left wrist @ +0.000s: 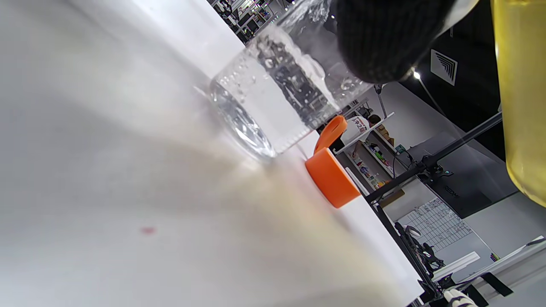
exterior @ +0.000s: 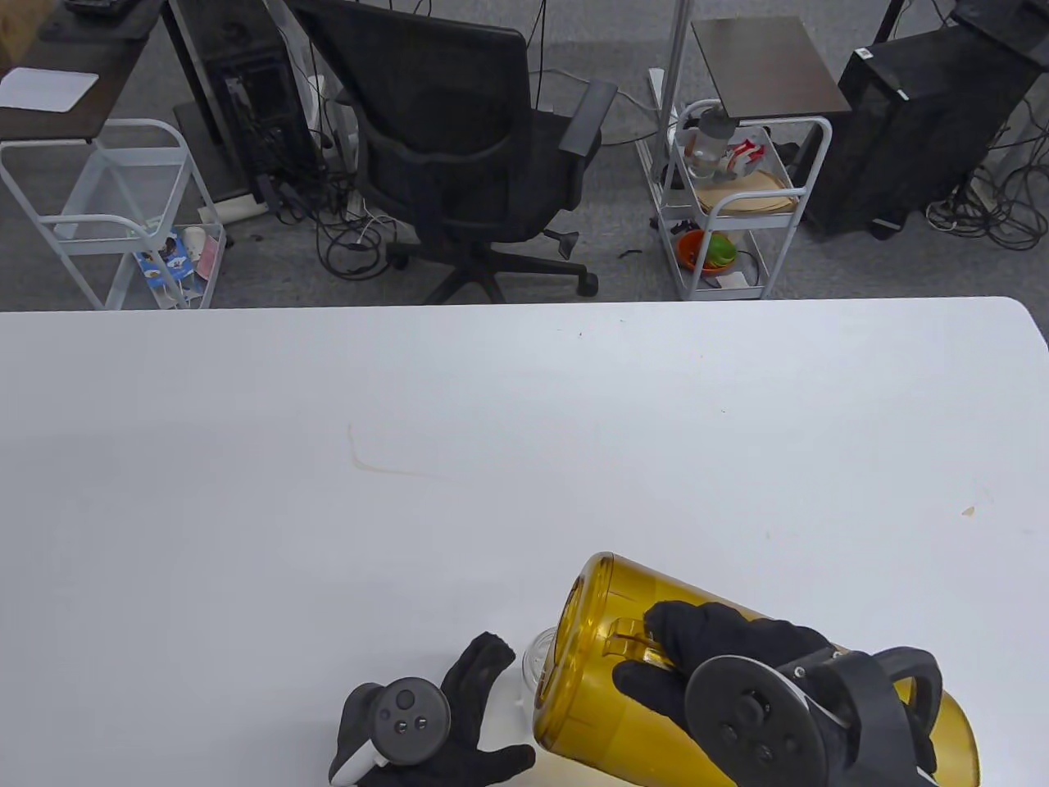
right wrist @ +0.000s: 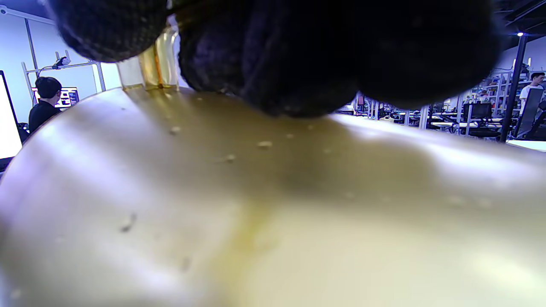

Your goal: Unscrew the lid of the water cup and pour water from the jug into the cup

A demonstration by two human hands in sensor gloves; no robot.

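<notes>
The pouring step was in hand. The right hand (exterior: 721, 656) was curled round the handle of the yellow jug (exterior: 598, 656) and held it tipped far over to the left, well above the white table (exterior: 524, 410), with its open mouth turned toward the cup (left wrist: 273, 102). In the table view only a part of the clear rim of the cup showed, just at the jug's mouth and mostly hidden behind it. The left wrist view showed the cup better: it stood upright on the table, open at the top, with water and many bubbles inside, so I judged that water was entering it at this moment, although the stream itself could not be seen.

The orange lid (left wrist: 330, 175) lay on the table just beside the cup, apart from it, so the unscrewing was already done.

The left hand (exterior: 442, 721) was beside the cup on its left. One gloved fingertip lay against the cup's wall in the left wrist view, and the fingers looked rather straight in the table view. It seemed to steady the cup and not to clasp it, but how firm the contact was I could not tell.

For the next move, I think the person needed to watch the water level, which the jug partly hid, then turn the jug slowly back upright before the cup was too full, and set it down away from the cup and the lid. The left hand should remain at the cup until then, because a light cup tips easily.
</notes>
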